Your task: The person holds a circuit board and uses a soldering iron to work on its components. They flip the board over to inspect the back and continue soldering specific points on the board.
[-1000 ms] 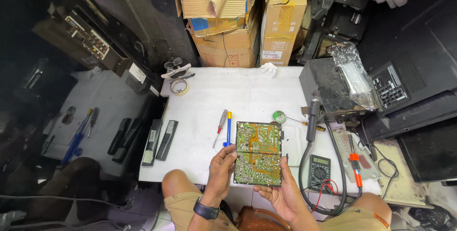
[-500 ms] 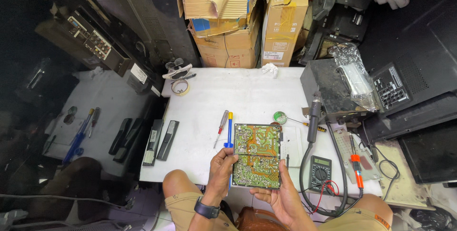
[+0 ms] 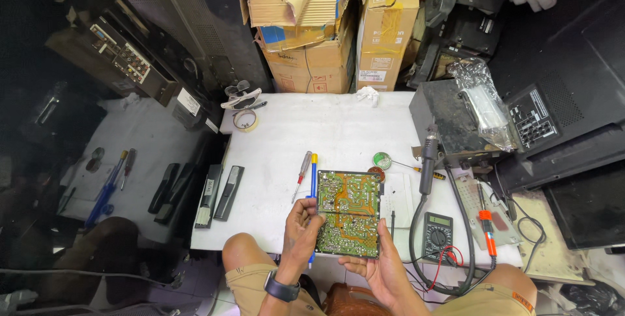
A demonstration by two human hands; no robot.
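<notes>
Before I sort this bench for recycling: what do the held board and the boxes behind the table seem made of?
Circuit board: green laminate, probably fibreglass, glossy, speckled with silvery solder points. Boxes: brown corrugated cardboard, matte; fluted edges show at the torn flaps.

The person wears khaki shorts (image 3: pixel 250 287) and 1 dark wristwatch (image 3: pixel 280 287); both forearms are bare of sleeves.

Brown cardboard boxes (image 3: pixel 338 36) stand stacked at the far edge, the left one torn open. A grey-faced meter (image 3: pixel 437 236) with a small pale screen lies near right.
</notes>
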